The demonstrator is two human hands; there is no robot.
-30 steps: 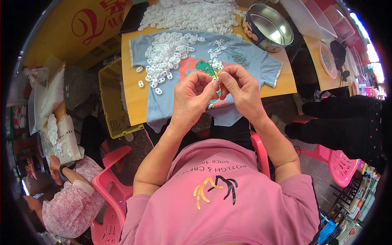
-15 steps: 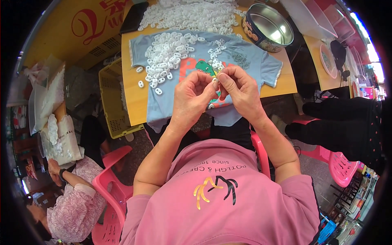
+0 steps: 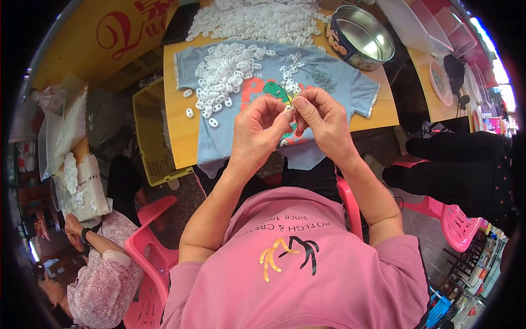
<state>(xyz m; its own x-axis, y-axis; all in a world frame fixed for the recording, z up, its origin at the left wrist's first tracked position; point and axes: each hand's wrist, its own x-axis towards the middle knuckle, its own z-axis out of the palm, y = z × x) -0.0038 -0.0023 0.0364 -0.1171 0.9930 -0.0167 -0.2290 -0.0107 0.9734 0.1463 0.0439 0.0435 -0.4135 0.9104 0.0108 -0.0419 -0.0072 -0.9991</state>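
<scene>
Left hand (image 3: 257,130): pinches a small pale piece (image 3: 290,108) above the worktop (image 3: 182,143), toward its near edge.
Right hand (image 3: 327,123): fingertips pressed together beside it; anything gripped is too small to tell.
Pinch: loosening it could drop the piece.
Blue shirt (image 3: 219,145): overhangs the near edge; a tug could scatter the white pieces (image 3: 227,74).

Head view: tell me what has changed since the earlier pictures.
The co-worker at the left has shifted slightly right and down in the picture. No hold was visibly taken or let go: the left hand still pinches a small pale piece, the right hand close against it. The loose white pieces, blue shirt and round tin stayed put.
</scene>
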